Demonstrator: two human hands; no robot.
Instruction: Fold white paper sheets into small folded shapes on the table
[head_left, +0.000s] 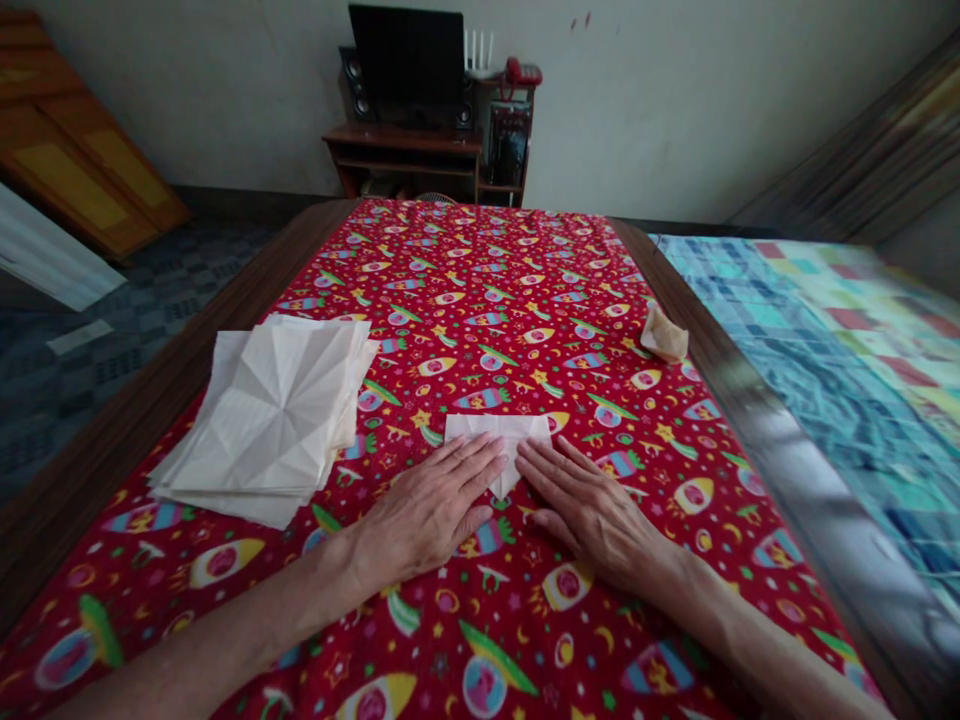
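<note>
A small folded sheet of white paper (498,426) lies flat on the red patterned cloth, its straight edge at the far side and a point toward me. Across its left part rest the fingers of my left hand (442,500), stretched out and flat. My right hand (600,505) presses on the right part in the same way, fingers extended. Between the two hands the middle of the paper and its near tip show; the fingers cover the sides. To the left lies a stack of creased paper sheets (281,405), the top one marked with folds that meet at its centre.
The red cloth (487,290) covers a long surface with dark wooden edges (739,400). A small folded paper piece (665,335) sits near the right edge. Beyond stand a desk (405,150) with a monitor (409,55), and a bed with a checked cover (810,350) at right.
</note>
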